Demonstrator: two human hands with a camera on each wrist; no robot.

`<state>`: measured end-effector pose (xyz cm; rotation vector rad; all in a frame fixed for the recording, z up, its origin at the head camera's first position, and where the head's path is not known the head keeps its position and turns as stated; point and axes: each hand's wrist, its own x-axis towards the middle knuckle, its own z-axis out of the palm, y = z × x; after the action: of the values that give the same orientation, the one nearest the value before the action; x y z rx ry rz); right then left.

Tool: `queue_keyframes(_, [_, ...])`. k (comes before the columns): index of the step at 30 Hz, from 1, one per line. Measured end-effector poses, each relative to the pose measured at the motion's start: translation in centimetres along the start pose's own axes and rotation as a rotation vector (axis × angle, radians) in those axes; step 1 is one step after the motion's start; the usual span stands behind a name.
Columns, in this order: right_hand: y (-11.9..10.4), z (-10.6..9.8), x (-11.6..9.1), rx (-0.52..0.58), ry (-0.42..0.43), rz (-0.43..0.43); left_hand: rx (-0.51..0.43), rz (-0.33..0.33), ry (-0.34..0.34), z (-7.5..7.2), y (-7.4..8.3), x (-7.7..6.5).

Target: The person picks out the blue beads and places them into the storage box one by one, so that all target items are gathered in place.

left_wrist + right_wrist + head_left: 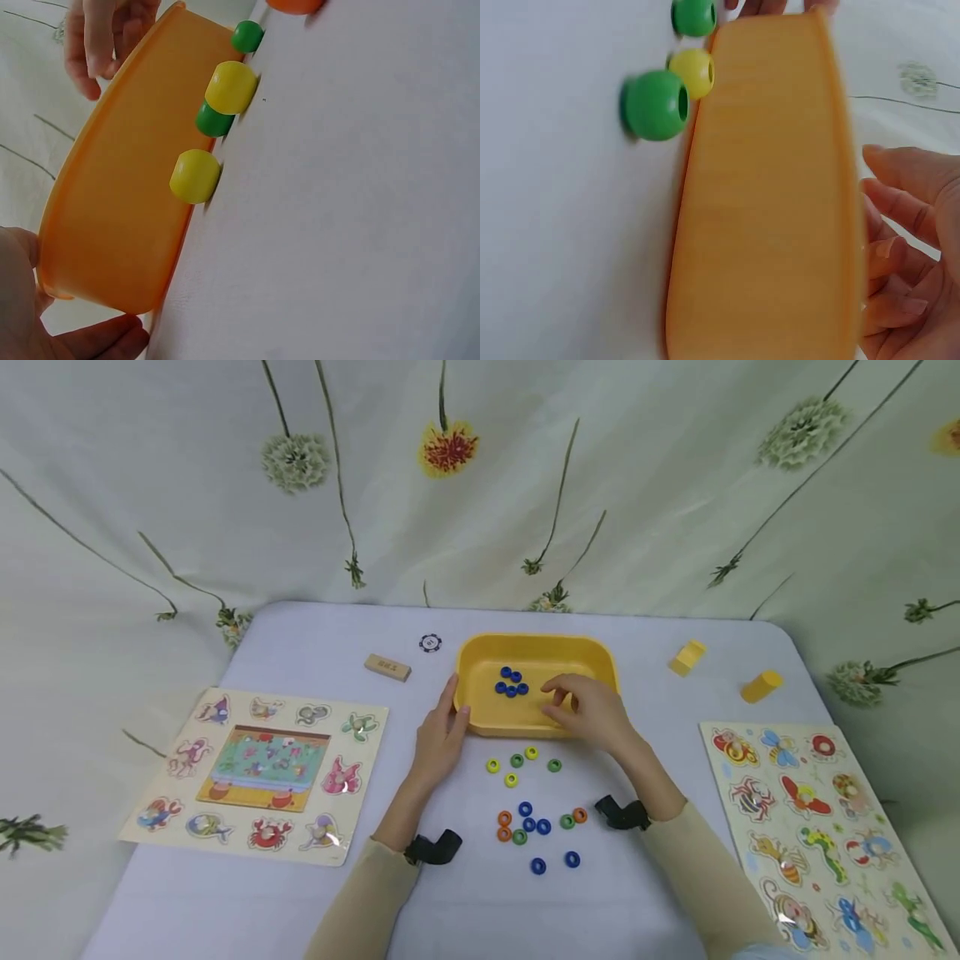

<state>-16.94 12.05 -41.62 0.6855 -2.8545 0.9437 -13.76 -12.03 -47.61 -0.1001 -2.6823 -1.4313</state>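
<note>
A yellow plastic tray (pixel 480 727) sits toward the back of the table, with several blue beads (pixel 512 691) grouped inside. My left hand (pixel 441 739) holds the tray's left front corner, thumb at the rim and fingers along the outer side. Over the right part of the tray hovers my right hand (pixel 592 710), its fingers loosely bent, a gap between thumb and forefinger and nothing seen between them. Close in front of the tray lie yellow beads (pixel 195 176) and green beads (pixel 656 105). Nearer to me are more blue beads (pixel 537 866), orange beads (pixel 504 818) and a few green ones.
A sea-animal puzzle board (pixel 360 793) lies at left and an insect puzzle board (pixel 757 843) at right. Behind them are a small wooden block (pixel 387 667), a round black-and-white chip (pixel 431 643), a yellow block (pixel 687 657) and a yellow cylinder (pixel 761 687).
</note>
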Motion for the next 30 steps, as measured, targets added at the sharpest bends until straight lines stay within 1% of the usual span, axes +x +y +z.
queue_keyframes(3, [-0.2,-0.5,-2.5,0.072,0.041,-0.053,-0.007,0.004,0.008,-0.3,0.0,0.1])
queue_keyframes(5, [-0.3,-0.4,-4.0,0.142,0.032,-0.08,-0.01,0.006,0.008,-0.4,0.0,0.1])
queue_keyframes(8, [-0.5,0.2,-5.7,0.247,-0.019,-0.126,-0.018,0.003,-0.001,-0.4,0.0,0.0])
queue_keyframes(11, [-1.1,1.2,-6.7,0.284,-0.094,-0.191,-0.024,-0.001,0.0,-0.4,0.0,0.0])
queue_keyframes(14, [-1.6,2.2,-7.1,0.246,-0.157,-0.245,-0.028,0.004,0.002,-0.3,0.0,0.0])
queue_keyframes(16, [-1.8,2.7,-7.3,0.222,-0.19,-0.255,-0.029,0.008,0.001,-0.2,0.0,0.0])
queue_keyframes(22, [-1.8,3.9,-7.5,0.142,-0.264,-0.229,-0.017,0.014,0.002,0.1,0.0,0.0])
queue_keyframes(27, [-1.7,4.7,-7.6,0.055,-0.374,-0.206,-0.017,0.014,-0.002,0.1,0.0,0.0])
queue_keyframes(30, [-1.6,5.2,-7.6,0.029,-0.422,-0.196,-0.019,0.012,-0.003,0.1,0.0,0.0])
